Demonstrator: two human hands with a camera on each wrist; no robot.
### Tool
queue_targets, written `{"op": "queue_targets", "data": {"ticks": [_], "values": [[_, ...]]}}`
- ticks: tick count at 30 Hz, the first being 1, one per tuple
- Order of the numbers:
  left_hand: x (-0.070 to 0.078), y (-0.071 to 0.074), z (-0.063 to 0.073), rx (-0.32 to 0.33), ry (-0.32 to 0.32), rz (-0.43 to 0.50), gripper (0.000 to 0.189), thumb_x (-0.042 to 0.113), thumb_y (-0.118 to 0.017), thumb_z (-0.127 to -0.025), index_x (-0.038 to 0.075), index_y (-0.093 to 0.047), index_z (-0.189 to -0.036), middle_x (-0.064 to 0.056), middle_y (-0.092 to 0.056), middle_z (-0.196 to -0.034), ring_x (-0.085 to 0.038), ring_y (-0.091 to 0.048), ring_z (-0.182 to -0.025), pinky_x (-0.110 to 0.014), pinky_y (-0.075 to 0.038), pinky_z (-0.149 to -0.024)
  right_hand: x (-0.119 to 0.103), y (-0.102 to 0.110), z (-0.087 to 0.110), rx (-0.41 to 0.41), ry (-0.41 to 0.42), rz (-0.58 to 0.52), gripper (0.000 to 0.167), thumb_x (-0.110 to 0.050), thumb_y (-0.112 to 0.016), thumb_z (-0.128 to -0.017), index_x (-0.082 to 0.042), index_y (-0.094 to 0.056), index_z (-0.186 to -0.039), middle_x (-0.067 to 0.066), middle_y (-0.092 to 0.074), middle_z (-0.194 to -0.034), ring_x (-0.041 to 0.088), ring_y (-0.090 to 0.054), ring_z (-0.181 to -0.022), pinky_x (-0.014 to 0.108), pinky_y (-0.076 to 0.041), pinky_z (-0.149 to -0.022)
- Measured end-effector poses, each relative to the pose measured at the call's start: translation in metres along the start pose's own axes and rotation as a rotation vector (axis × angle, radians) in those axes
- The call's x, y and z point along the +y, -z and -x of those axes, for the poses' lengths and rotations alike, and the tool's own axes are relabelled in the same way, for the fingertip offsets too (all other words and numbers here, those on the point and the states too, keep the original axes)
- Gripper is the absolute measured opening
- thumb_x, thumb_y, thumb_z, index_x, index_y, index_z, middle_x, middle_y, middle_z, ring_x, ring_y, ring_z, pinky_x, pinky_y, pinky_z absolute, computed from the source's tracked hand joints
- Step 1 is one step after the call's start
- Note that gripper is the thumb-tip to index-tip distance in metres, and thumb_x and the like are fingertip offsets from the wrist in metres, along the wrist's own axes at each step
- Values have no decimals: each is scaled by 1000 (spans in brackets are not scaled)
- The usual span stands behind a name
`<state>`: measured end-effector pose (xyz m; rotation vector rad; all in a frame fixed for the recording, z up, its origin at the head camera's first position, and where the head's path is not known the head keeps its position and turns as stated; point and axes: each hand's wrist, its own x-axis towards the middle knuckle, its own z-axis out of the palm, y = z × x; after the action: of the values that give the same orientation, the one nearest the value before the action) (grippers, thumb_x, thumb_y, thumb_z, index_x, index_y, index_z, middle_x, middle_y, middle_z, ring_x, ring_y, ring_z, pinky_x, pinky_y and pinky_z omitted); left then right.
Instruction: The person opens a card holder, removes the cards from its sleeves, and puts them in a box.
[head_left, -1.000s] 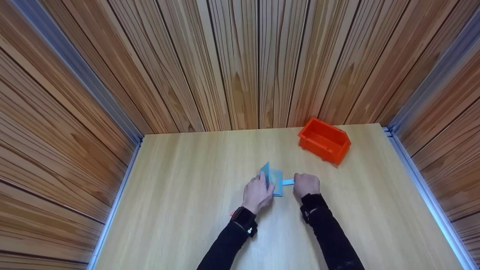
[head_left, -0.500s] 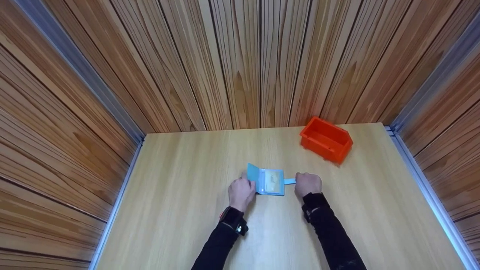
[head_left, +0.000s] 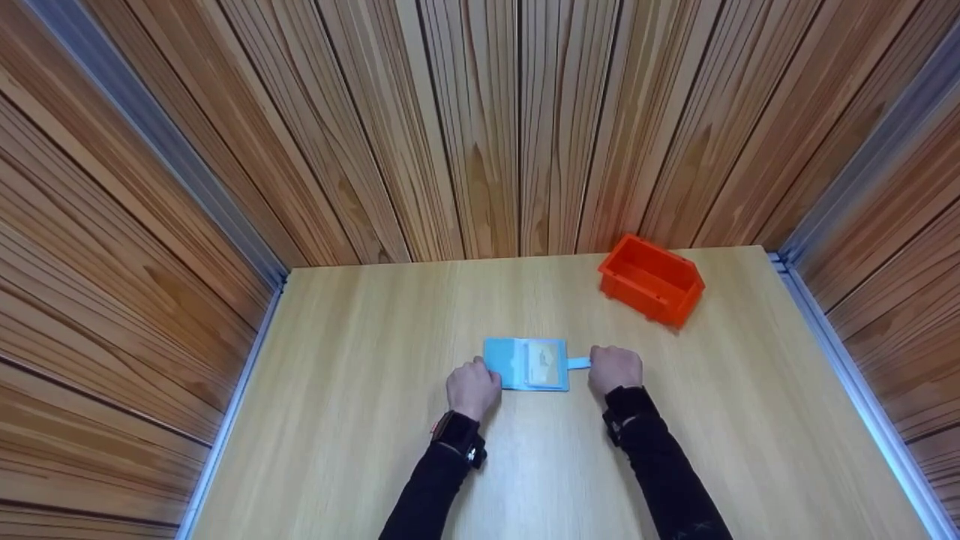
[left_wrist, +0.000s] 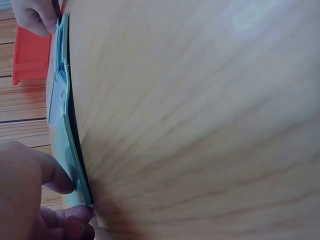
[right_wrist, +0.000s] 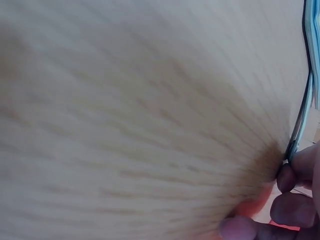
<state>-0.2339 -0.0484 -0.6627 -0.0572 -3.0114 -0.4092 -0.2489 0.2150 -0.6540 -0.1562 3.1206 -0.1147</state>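
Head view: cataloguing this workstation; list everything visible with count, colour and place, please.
Tabletop: one, pale wood, lower half
Bifold wallet: one, light blue, open on tabletop
Inner panel: one, cream, wallet's right half
Closure strap: one, light blue, wallet's right edge
Storage bin: one, orange-red, tabletop's back right
Plank walls: three, brown, left, back, right
Metal rails: at least four, grey, both sides
Sleeves: two, black, forearms
Wristbands: two, black, wrists
Left grip: one, bare, pinching wallet's left end
Right grip: one, bare, pinching strap's end

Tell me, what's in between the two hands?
In the head view, an open blue wallet lies between the left hand and the right hand, which grips its strap.
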Motion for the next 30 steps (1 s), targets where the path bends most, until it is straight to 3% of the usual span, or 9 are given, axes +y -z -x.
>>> {"op": "queue_targets", "data": {"ticks": [6, 13, 20, 23, 26, 30], "values": [[1, 2, -1, -44, -19, 8, 26, 24, -61, -95, 0, -70, -95, -1, -49, -62, -16, -45, -53, -36, -48, -53, 0, 0, 2, 14, -5, 4, 7, -3, -64, -88, -1, -71, -86, 15, -67, -68, 32, -66, -63, 47, -53, -55], [2, 0, -2, -24, -38, 32, 23, 23, -62, -94, 2, -68, -86, -5, -58, -64, -19, -53, -55, -40, -50, -55, 1, 3, 3, 22, -26, 6, 6, -3, -66, -87, 0, -71, -86, 15, -67, -70, 32, -66, -64, 48, -55, -57], [2, 4, -5, -55, -34, 31, 22, 22, -62, -93, 5, -65, -80, 2, -47, -62, -14, -42, -55, -35, -43, -51, 5, -1, 4, 79, -15, -21, 8, -4, -66, -89, 3, -68, -85, 17, -66, -68, 35, -66, -64, 48, -56, -58], [2, 7, -8, -31, -44, 38, 21, 22, -63, -94, 2, -70, -92, 0, -54, -65, -15, -49, -57, -35, -46, -54, 7, 2, 3, 135, -28, -78, 15, -10, -63, -97, 4, -67, -98, 19, -67, -75, 36, -66, -64, 49, -55, -58], [2, 10, -11, 27, -80, 79, 31, 19, -66, -94, -4, -72, -113, -9, -70, -82, -22, -65, -70, -39, -55, -65, 6, 8, -1, 165, 11, -172, 29, -19, -64, -100, 1, -65, -121, 21, -68, -96, 37, -66, -81, 49, -56, -69], [5, 10, -12, 25, -169, 180, 23, 13, -67, -94, -3, -70, -111, -14, -71, -95, -29, -69, -85, -41, -56, -76, -1, 15, -6, 48, 126, -243, 62, -38, -74, -94, -11, -56, -148, 17, -60, -122, 34, -56, -108, 50, -51, -88]]}}
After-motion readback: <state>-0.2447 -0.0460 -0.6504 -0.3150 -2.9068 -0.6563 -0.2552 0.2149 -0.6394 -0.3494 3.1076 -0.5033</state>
